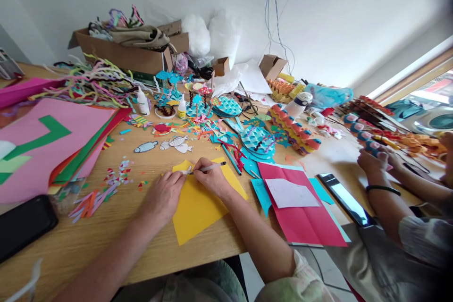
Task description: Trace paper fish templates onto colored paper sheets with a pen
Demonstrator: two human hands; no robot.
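Note:
A yellow sheet of paper (pixel 198 214) lies on the wooden table (pixel 141 255) in front of me. My right hand (pixel 211 180) grips a slim pen (pixel 214 166), its tip down near the sheet's upper edge. Beside it, my left hand (pixel 171 188) rests on the sheet's left edge, fingers close together at a small white paper piece (pixel 186 170). Whether the fingers pinch that piece or only press on it is hard to tell. Fish-shaped paper cutouts (pixel 180 143) lie just beyond my hands.
Pink sheets (pixel 67 137) and a black phone (pixel 26 224) lie left. Right are a red folded sheet (pixel 300 217), another phone (pixel 345 198) and a person's hands (pixel 373 163) holding an egg-carton craft. Glue bottles (pixel 142 102), paper scraps and a cardboard box (pixel 123 56) stand farther back.

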